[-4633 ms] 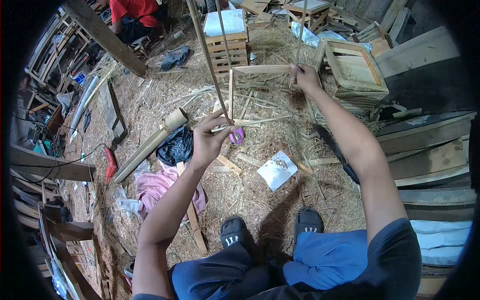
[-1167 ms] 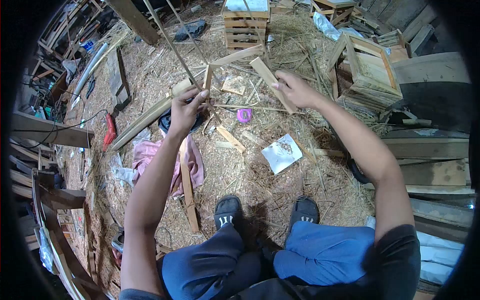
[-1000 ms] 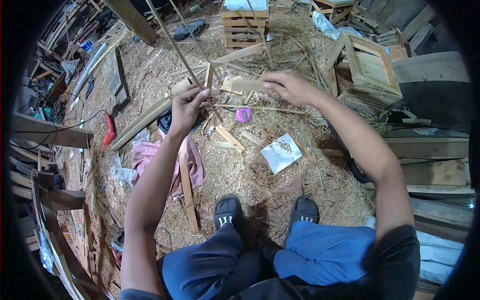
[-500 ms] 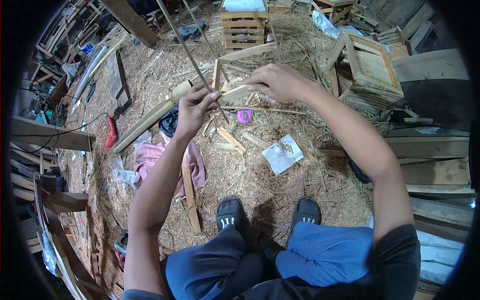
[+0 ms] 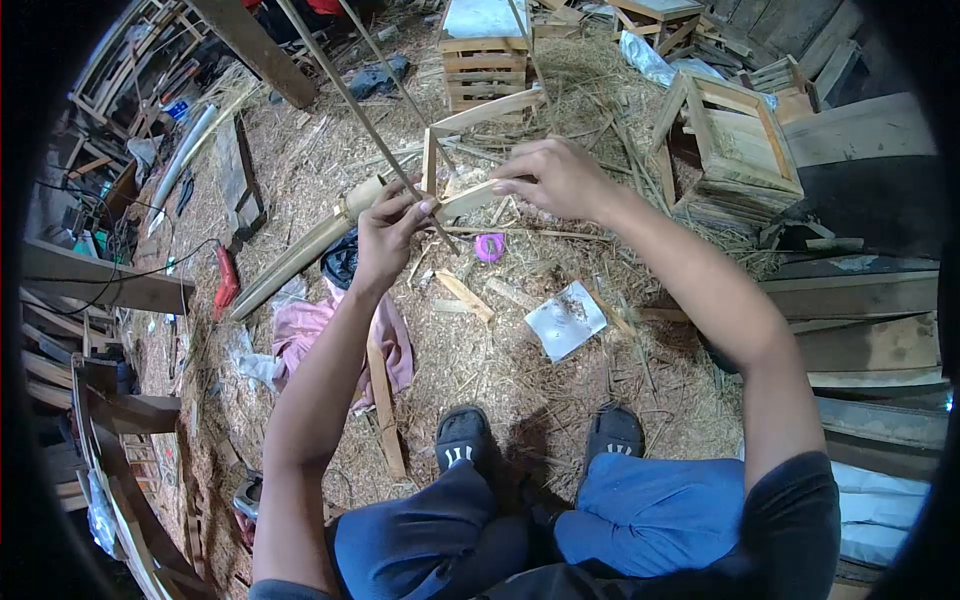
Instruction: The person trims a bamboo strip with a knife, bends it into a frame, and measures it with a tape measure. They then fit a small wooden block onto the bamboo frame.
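Note:
My left hand (image 5: 392,225) is closed round a long thin wooden stick (image 5: 350,98) and the near corner of a light wooden frame (image 5: 487,112). The stick slants up and away past my fingers, its lower end poking out below them. From that corner a short flat wooden strip (image 5: 468,201) runs right. My right hand (image 5: 555,180) pinches the strip's far end between thumb and fingers. Other thin sticks stand beside the frame's far parts; how they are joined is too small to tell.
A pink tape measure (image 5: 489,247), a white sheet (image 5: 566,320) and wood offcuts (image 5: 464,296) lie on the shavings-covered floor. Left are a pink cloth (image 5: 300,335), a bamboo pole (image 5: 300,258) and a red power tool (image 5: 226,280). Stacked wooden frames (image 5: 740,140) stand right.
My right hand has shifted slightly right and down, still at the strip's end. The left hand keeps its hold, and the long stick leans a little further left.

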### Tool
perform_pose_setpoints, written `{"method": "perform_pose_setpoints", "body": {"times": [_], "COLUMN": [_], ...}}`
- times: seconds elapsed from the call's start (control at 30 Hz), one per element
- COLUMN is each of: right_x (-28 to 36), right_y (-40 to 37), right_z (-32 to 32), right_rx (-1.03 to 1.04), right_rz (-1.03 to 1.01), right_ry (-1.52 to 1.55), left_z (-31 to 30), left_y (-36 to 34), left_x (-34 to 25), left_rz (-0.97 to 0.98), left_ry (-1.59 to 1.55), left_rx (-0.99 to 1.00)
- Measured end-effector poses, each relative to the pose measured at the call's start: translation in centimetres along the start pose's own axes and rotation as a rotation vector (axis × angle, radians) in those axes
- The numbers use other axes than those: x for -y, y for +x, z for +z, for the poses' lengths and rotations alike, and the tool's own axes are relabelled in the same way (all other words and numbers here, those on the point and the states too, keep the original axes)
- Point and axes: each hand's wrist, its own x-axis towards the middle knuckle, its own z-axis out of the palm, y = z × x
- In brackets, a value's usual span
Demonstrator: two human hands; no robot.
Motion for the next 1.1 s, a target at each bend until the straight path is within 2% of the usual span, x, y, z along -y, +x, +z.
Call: {"method": "perform_pose_setpoints", "body": {"times": [0.23,0.3,0.4,0.47,0.8,1.0,1.1], "right_x": [0.2,0.1,0.1,-0.1,0.6,0.6,0.4], "right_y": [-0.1,-0.1,-0.1,-0.1,0.3,0.2,0.3], "right_z": [-0.2,-0.1,0.0,0.5,0.0,-0.1,-0.3], "right_rx": [0.029,0.010,-0.021,-0.104,-0.105,-0.060,0.022], "right_rz": [0.023,0.018,0.008,-0.062,-0.030,0.014,0.123], "right_ry": [-0.021,-0.022,-0.007,-0.007,0.045,0.079,0.094], "left_z": [-0.2,-0.3,-0.3,-0.4,-0.3,0.5,0.7], "left_y": [0.3,0.2,0.2,0.0,0.1,-0.3,-0.1], "left_x": [0.6,0.7,0.7,0.4,-0.3,-1.2,-1.4], "left_rz": [0.101,0.034,0.035,0.010,-0.077,-0.016,-0.057], "left_ry": [0.088,0.052,-0.016,-0.027,-0.071,0.036,-0.014], "left_rx": [0.024,0.025,0.025,0.029,-0.024,-0.027,0.010]}}
